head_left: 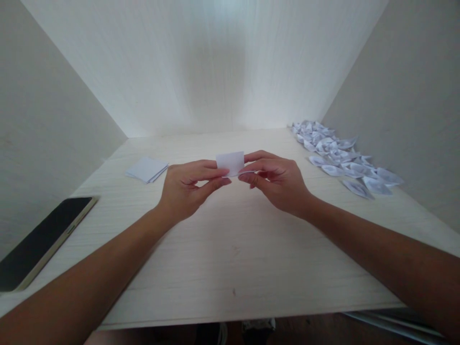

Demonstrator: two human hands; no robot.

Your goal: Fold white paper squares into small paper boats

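A small white piece of paper (230, 163), folded over, is held up above the middle of the pale wooden table (230, 249). My left hand (189, 188) pinches its left edge between thumb and fingers. My right hand (276, 179) pinches its right edge the same way. Both hands are closed on the paper and sit a little above the tabletop.
A small stack of white paper sheets (146, 169) lies at the left rear. Several folded white paper shapes (341, 155) are heaped along the right wall. A dark phone (39, 239) lies at the left front. Walls close in on the left, back and right.
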